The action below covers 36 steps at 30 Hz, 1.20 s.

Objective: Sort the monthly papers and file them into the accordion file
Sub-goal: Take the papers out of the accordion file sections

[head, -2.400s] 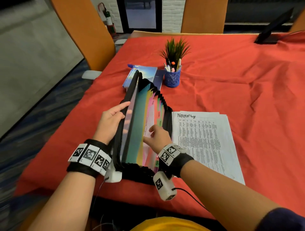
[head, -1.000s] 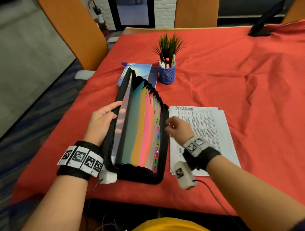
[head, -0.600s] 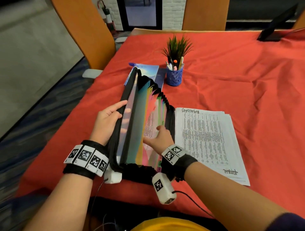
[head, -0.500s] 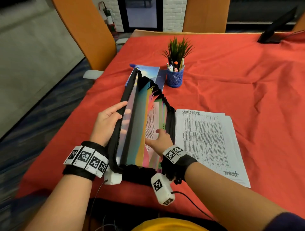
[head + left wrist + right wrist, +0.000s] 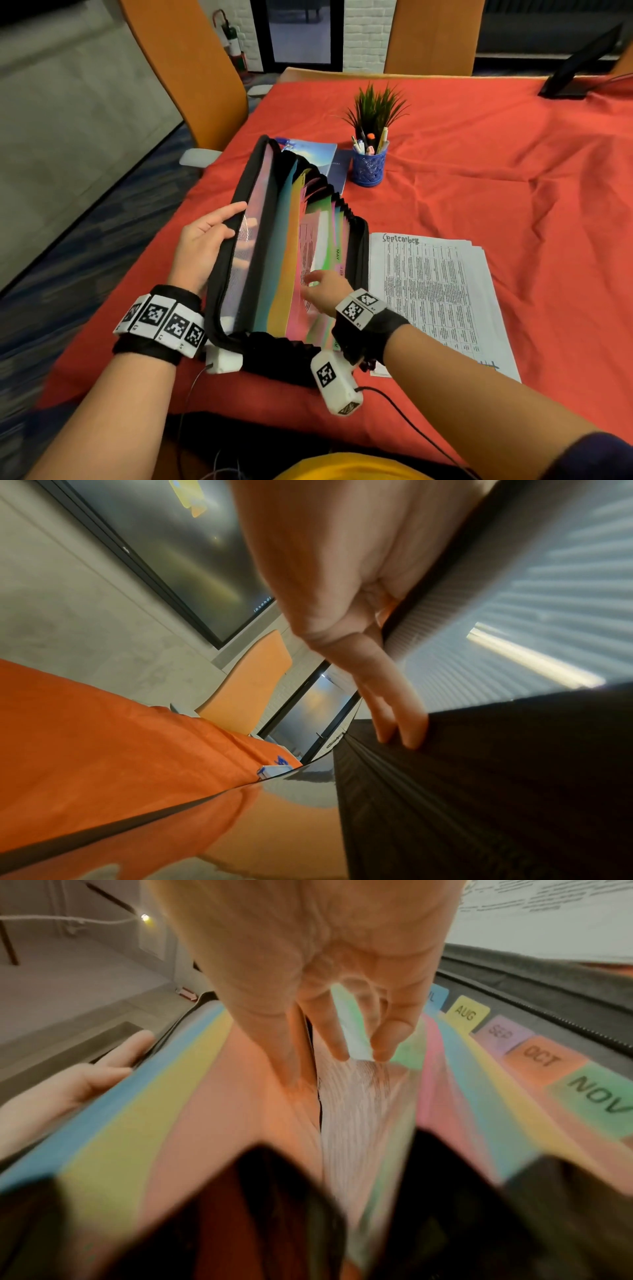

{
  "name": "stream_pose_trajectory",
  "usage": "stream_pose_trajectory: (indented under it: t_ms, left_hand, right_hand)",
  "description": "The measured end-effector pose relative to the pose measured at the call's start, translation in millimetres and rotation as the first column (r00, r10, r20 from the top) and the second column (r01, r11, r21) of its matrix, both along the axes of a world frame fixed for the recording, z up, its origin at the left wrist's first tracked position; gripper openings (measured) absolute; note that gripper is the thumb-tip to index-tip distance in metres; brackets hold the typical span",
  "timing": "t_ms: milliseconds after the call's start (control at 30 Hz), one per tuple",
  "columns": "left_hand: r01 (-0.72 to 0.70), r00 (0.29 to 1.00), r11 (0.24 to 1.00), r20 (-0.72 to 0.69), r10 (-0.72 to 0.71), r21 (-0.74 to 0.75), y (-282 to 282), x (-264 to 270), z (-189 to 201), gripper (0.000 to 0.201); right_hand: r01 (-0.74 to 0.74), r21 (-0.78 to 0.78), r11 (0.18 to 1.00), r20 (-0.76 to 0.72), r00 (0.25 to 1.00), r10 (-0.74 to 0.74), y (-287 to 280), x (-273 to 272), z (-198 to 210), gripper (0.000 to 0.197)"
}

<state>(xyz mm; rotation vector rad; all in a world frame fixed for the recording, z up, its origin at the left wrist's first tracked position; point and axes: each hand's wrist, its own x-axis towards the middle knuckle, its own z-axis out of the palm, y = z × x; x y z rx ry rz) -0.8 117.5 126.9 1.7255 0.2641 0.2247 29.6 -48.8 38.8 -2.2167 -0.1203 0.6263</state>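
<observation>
The black accordion file (image 5: 274, 240) stands open on the red tablecloth, its coloured dividers fanned out. My left hand (image 5: 219, 236) grips its left cover, with the fingers (image 5: 407, 723) over the black edge. My right hand (image 5: 318, 284) reaches into a pocket beside the MAY tab. In the right wrist view its straight fingers (image 5: 339, 1047) touch a printed sheet (image 5: 359, 1096) that sits low between an orange and a green divider. The tabs AUG to NOV (image 5: 537, 1056) show on the right. A paper stack (image 5: 431, 291) headed "September" lies right of the file.
A blue pen cup with a plant (image 5: 368, 168) and a blue booklet (image 5: 315, 154) lie behind the file. Orange chairs (image 5: 191, 68) stand at the far and left sides. A dark stand (image 5: 575, 78) sits at the far right corner. The table edge runs just below my wrists.
My right hand went from the paper stack into the file with a sheet, which now sits deeper in the pocket. The stack's top sheet changed from November to September. The left hand stayed put.
</observation>
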Motion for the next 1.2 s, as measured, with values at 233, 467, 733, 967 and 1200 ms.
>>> stream_pose_trajectory:
  t_ms: [233,467,733,967,1200]
  left_hand:
    - [0.032,0.999,0.998,0.023,-0.033,0.060,16,9,0,0.046]
    - [0.028,0.999,0.993,0.033,-0.032,0.114,26,18,1,0.047]
    - [0.039,0.999,0.994,0.022,-0.042,0.104,27,19,2,0.050]
    - [0.073,0.997,0.984,0.021,-0.077,0.161,14,21,0,0.044]
    - [0.075,0.996,0.978,0.032,-0.082,0.193,23,25,8,0.046]
  right_hand:
    - [0.119,0.050,0.992,0.079,0.989,-0.122,-21,22,13,0.036]
    - [0.396,0.162,0.904,0.203,0.883,-0.423,-77,31,11,0.021]
    - [0.585,-0.070,0.808,0.236,0.797,-0.556,-223,20,-20,0.019]
    - [0.538,-0.323,0.779,0.191,0.843,-0.503,-250,25,-50,0.023]
    - [0.193,-0.112,0.975,0.419,0.899,-0.130,-132,25,-2,0.017]
